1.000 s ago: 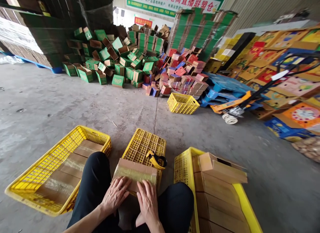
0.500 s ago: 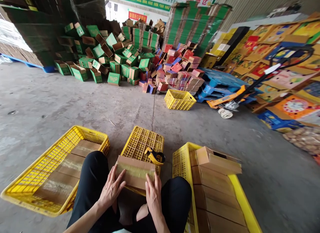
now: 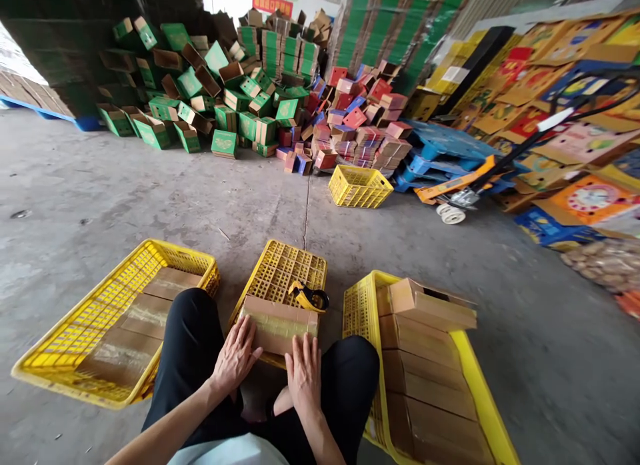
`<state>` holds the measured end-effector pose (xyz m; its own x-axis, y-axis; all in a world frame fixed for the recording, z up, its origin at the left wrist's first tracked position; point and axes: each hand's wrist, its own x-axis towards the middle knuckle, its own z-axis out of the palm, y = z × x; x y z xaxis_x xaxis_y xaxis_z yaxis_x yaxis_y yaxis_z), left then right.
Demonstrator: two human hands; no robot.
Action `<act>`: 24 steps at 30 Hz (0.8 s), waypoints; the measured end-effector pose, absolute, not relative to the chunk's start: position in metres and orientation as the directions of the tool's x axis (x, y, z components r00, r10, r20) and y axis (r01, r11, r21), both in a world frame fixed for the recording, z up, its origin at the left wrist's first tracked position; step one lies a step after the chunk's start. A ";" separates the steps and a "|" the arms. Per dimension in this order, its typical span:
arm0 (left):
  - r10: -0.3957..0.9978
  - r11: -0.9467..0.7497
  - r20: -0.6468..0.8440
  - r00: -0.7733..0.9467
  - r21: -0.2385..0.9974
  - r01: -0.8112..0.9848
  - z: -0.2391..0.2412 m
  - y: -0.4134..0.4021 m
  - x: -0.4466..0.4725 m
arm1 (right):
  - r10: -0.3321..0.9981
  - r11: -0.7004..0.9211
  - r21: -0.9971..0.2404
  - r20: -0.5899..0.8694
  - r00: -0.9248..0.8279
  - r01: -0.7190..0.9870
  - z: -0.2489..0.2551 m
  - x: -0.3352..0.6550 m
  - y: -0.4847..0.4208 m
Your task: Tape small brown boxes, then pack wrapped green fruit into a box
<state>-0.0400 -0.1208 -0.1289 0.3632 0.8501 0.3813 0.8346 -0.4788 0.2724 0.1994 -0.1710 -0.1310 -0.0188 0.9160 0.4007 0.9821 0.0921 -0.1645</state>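
Note:
A cardboard box (image 3: 280, 322) with clear tape along its top lies on an upturned yellow crate (image 3: 287, 268) between my knees. My left hand (image 3: 235, 354) rests flat on the box's left end, fingers spread. On the near right part of the box lies my right hand (image 3: 304, 372), its fingers stretched out. Neither hand grips anything. Just behind the box, a yellow tape dispenser (image 3: 306, 296) with a black part sits on the crate.
At my left stands a yellow crate (image 3: 65, 345) with several taped boxes (image 3: 120, 355). The right crate (image 3: 361, 318) holds several boxes (image 3: 435, 392), one tilted on its rim. Ahead are another yellow crate (image 3: 361, 187), a pallet jack (image 3: 470, 185) and piled green cartons (image 3: 225, 143).
My view has tipped downward a little. The right hand has shifted from the box's right end toward its near edge; the left stays on the left end.

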 end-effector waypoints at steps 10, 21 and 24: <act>0.825 -0.557 0.288 0.486 0.276 0.783 -0.124 -0.117 -0.011 | 0.964 0.150 -0.205 0.248 -0.097 0.967 -0.098 0.171 -0.156; 0.825 -0.544 0.350 0.444 0.277 0.792 -0.116 -0.093 -0.020 | 0.972 0.168 -0.172 0.193 -0.134 0.971 -0.095 0.162 -0.136; 0.832 -0.526 0.370 0.413 0.293 0.798 -0.116 -0.089 -0.024 | 0.967 0.159 -0.150 0.224 -0.123 0.976 -0.096 0.161 -0.134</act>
<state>-0.0240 -0.0887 -0.1156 0.4128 0.8322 0.3701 0.7980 -0.5264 0.2934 0.1615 -0.1341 -0.0963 -0.1226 0.9668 0.2243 0.9758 0.1586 -0.1504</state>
